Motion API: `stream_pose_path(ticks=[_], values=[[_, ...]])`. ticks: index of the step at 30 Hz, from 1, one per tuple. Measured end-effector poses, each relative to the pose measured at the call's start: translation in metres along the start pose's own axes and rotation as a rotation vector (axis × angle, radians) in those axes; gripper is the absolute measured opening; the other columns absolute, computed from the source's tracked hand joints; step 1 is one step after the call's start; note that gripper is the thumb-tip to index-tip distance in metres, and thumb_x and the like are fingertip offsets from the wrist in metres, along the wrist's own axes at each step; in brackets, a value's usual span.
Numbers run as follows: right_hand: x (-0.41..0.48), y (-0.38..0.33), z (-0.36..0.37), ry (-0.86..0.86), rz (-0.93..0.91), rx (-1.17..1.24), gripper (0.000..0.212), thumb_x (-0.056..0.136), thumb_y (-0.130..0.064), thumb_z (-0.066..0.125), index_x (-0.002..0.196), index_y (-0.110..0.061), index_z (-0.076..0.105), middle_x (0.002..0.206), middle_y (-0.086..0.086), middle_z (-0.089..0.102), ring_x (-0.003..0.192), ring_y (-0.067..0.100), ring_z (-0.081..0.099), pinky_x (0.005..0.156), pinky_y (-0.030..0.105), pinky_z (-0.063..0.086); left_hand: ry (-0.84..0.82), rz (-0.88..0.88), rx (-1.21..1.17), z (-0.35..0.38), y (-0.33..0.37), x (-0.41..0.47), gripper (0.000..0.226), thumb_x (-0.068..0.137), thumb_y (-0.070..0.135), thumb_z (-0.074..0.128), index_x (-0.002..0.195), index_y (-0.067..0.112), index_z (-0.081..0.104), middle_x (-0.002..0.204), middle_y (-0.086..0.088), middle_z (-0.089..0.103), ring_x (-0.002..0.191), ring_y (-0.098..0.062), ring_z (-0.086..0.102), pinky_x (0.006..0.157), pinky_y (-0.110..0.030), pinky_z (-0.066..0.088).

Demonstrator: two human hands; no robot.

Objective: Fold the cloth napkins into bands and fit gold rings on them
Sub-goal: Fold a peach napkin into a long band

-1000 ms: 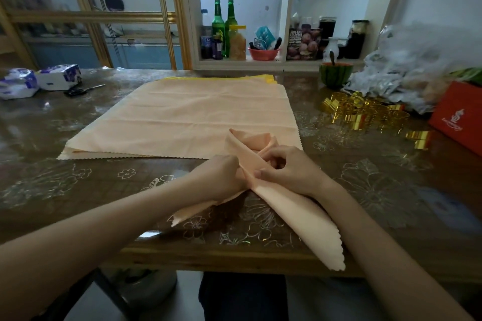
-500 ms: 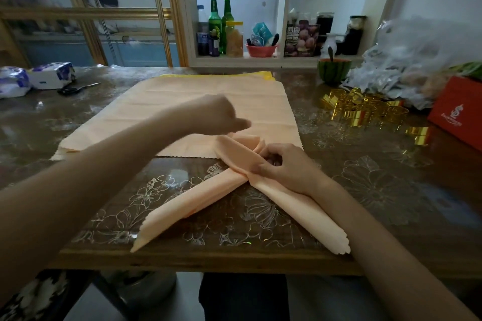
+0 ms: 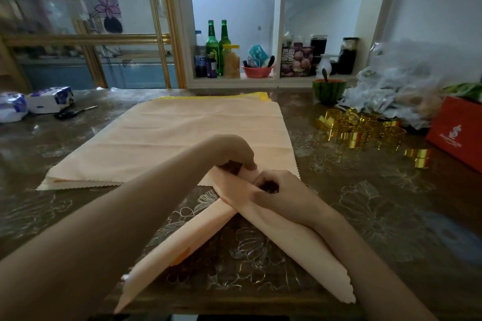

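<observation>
The big brown table (image 3: 391, 216) w/ a flower-print cover holds it all. In the far middle lies the stack of flat napkins (image 3: 182, 138), peach on top & yellow peeking out at the back. I guess it sits there so the next one is easy to pull near. At the far right is a heap of plastic bags (image 3: 407, 81), w/ a red box (image 3: 459, 135) just in front.

The folded napkin (image 3: 193, 240) is at the near edge, right in front of the person. It's a long band bent in the middle, so the 2 ends cross & fan out like an X. A small loop at the top reaches the stack's near edge. Both hands are at the cross, prob. to stop the bend from springing open till a ring goes on.

The pile of gold rings (image 3: 362, 128) is on the right, near the cloth but not touching, an easy reach for the R side. No ring is on the band yet, so I think this one is about half done.

L hand (image 3: 232, 150): the arm comes over from the left, palm down, fingers curled & pinching the top loop. R hand (image 3: 284, 191): the wrist lies on the right end, fingers curled tight, pinching where the ends cross.

A lone gold ring (image 3: 417, 157) sits apart from the pile.
</observation>
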State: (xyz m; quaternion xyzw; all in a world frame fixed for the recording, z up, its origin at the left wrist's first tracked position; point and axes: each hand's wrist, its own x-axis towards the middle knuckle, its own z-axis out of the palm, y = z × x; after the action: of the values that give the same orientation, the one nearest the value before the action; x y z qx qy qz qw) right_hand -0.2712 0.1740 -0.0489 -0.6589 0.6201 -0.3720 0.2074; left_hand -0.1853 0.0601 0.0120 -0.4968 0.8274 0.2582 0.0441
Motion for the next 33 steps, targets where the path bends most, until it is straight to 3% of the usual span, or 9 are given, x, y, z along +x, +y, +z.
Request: stream_pose_path(ticks=[8,11,13,19,22,24,26,29,33], values=[[0.008,0.006,-0.01,0.041,0.025,-0.021,0.013,0.082,-0.018,0.07,0.088,-0.007,0.068,0.078,-0.007,0.062,0.065,-0.004,0.053,0.063,0.014,0.042,-0.074,0.213,-0.082,-0.015,-0.02,-0.009,0.023,0.091,0.017,0.059,0.07,0.009,0.053,0.067,-0.006,0.046,0.061,-0.016,0.042,0.057,-0.023,0.035],[0.011,0.007,-0.014,0.038,0.086,0.053,0.011,0.081,-0.016,0.07,0.086,-0.008,0.064,0.061,-0.011,0.057,0.05,-0.007,0.049,0.049,0.009,0.035,-0.163,0.258,-0.099,-0.019,-0.016,-0.016,0.011,0.093,0.022,0.057,0.091,0.011,0.06,0.086,-0.005,0.058,0.078,-0.015,0.053,0.071,-0.023,0.044],[0.014,0.007,-0.015,0.044,0.129,0.148,0.016,0.081,-0.016,0.07,0.088,-0.012,0.057,0.057,-0.013,0.059,0.049,-0.008,0.05,0.048,0.007,0.035,-0.186,0.284,-0.042,-0.02,-0.016,-0.016,0.031,0.087,0.023,0.065,0.115,0.014,0.057,0.108,0.0,0.06,0.099,-0.014,0.055,0.087,-0.024,0.045],[0.031,0.016,-0.058,0.186,0.187,0.106,0.012,0.086,-0.017,0.066,0.094,-0.015,0.057,0.089,0.0,0.067,0.074,0.006,0.059,0.056,0.014,0.045,0.044,0.324,0.296,-0.012,0.01,0.004,0.047,0.084,0.021,0.067,0.125,0.009,0.048,0.12,-0.007,0.054,0.108,-0.024,0.051,0.092,-0.035,0.044],[0.043,0.054,-0.101,0.505,0.287,-0.353,0.026,0.091,-0.016,0.058,0.116,-0.014,0.054,0.115,0.005,0.06,0.099,0.016,0.055,0.078,0.027,0.049,0.23,0.35,0.353,-0.018,0.028,0.021,0.042,0.086,0.019,0.062,0.125,0.012,0.046,0.119,-0.006,0.053,0.107,-0.021,0.05,0.086,-0.03,0.039],[0.046,0.085,-0.121,0.492,0.402,-0.76,0.048,0.093,-0.016,0.053,0.138,-0.012,0.038,0.14,0.009,0.045,0.127,0.027,0.04,0.103,0.041,0.036,0.328,0.322,0.415,-0.017,0.031,0.032,0.038,0.089,0.017,0.057,0.124,0.011,0.045,0.117,-0.008,0.054,0.105,-0.022,0.053,0.082,-0.028,0.038],[0.048,0.112,-0.13,0.411,0.499,-0.906,0.059,0.095,-0.017,0.047,0.147,-0.013,0.02,0.153,0.007,0.026,0.139,0.028,0.022,0.112,0.043,0.021,0.3,0.288,0.459,-0.011,0.031,0.044,0.029,0.091,0.013,0.052,0.119,0.011,0.044,0.115,-0.011,0.055,0.104,-0.023,0.054,0.084,-0.029,0.041],[0.052,0.133,-0.13,0.344,0.548,-1.023,0.051,0.098,-0.025,0.04,0.146,-0.015,0.025,0.15,0.007,0.031,0.138,0.028,0.023,0.111,0.044,0.019,0.25,0.231,0.448,0.001,0.02,0.058,0.025,0.093,0.023,0.05,0.115,0.013,0.043,0.125,-0.013,0.05,0.12,-0.028,0.044,0.101,-0.036,0.033],[0.054,0.131,-0.133,0.422,0.507,-1.128,0.029,0.095,-0.029,0.049,0.121,-0.015,0.053,0.127,0.006,0.054,0.125,0.028,0.038,0.104,0.042,0.025,0.602,0.193,0.668,0.022,0.014,0.053,0.068,0.09,0.03,0.053,0.145,0.016,0.016,0.141,-0.012,0.026,0.133,-0.031,0.021,0.111,-0.041,0.011]])
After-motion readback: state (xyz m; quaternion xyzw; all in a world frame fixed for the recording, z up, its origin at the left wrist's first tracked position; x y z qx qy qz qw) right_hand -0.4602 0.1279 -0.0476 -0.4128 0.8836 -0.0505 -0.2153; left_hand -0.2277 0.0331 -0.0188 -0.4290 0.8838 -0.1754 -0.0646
